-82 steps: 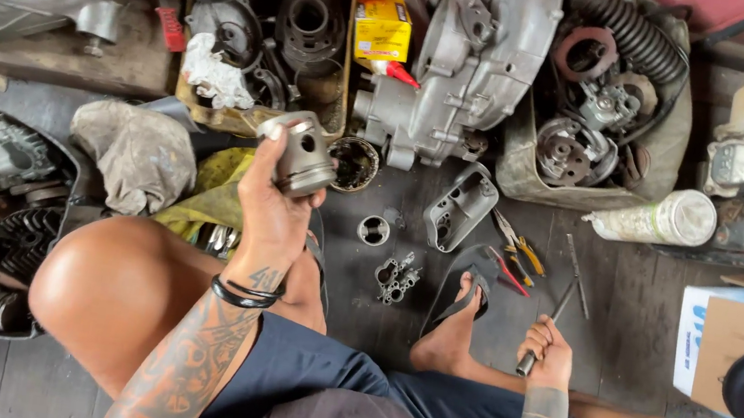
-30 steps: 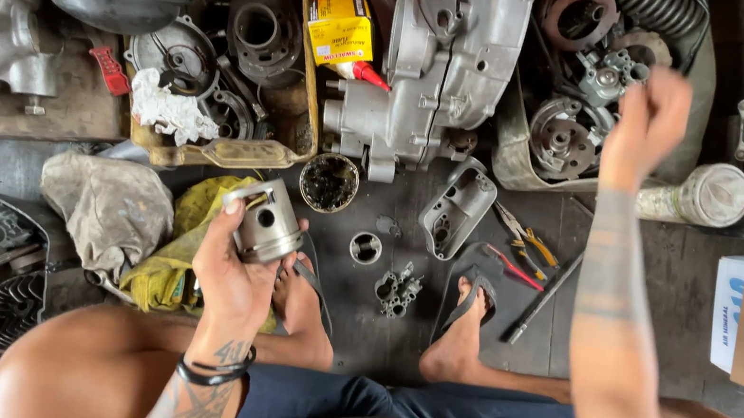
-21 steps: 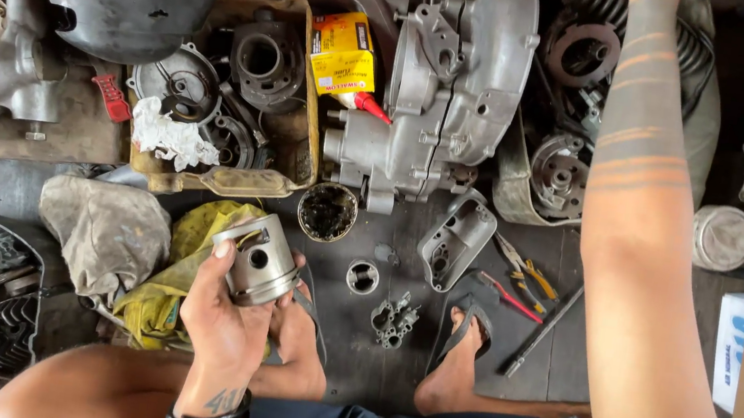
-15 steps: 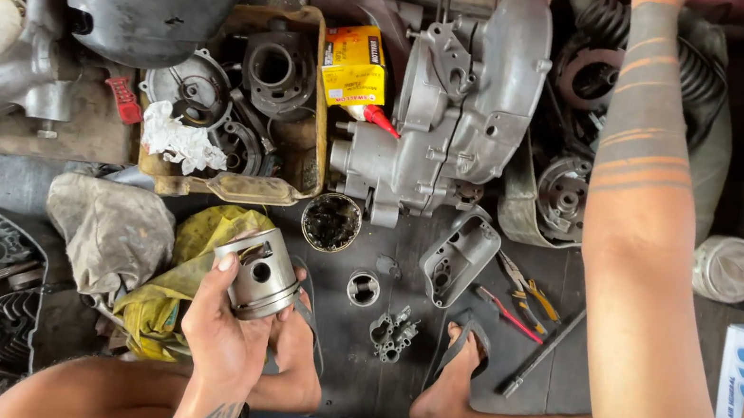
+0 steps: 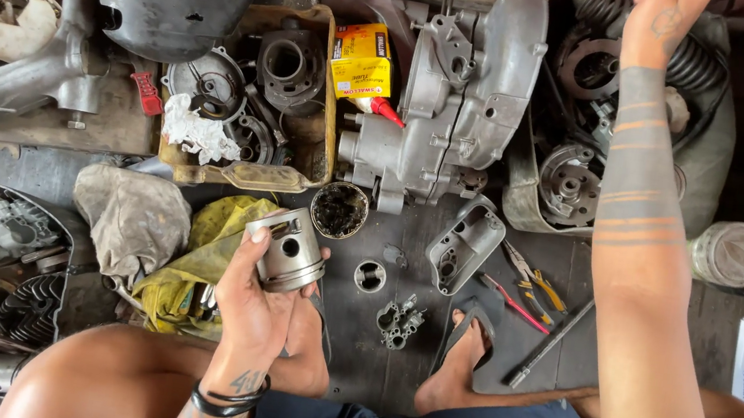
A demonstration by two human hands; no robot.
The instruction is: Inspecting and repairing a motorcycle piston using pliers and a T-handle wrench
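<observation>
My left hand [image 5: 249,310] is shut on a silver piston [image 5: 292,248], held upright above my left foot with the pin hole facing me. My right hand [image 5: 662,20] is stretched far forward to the top edge, over a grey bag [image 5: 718,140] full of round engine parts and a black ribbed hose. Its fingers are cut off by the frame, so what they touch is hidden. A grey engine crankcase [image 5: 465,87] lies on the floor between the two hands.
A yellow-rimmed crate [image 5: 327,126] of engine parts and a yellow box [image 5: 361,59] sit left of the crankcase. On the floor lie a grease tin [image 5: 339,210], a small cover [image 5: 463,245], pliers [image 5: 530,283], a rod [image 5: 551,343] and rags [image 5: 132,216].
My right arm rose from the floor by my right knee and reached forward to the bag at the back. My left hand lowered the piston slightly and kept hold of it.
</observation>
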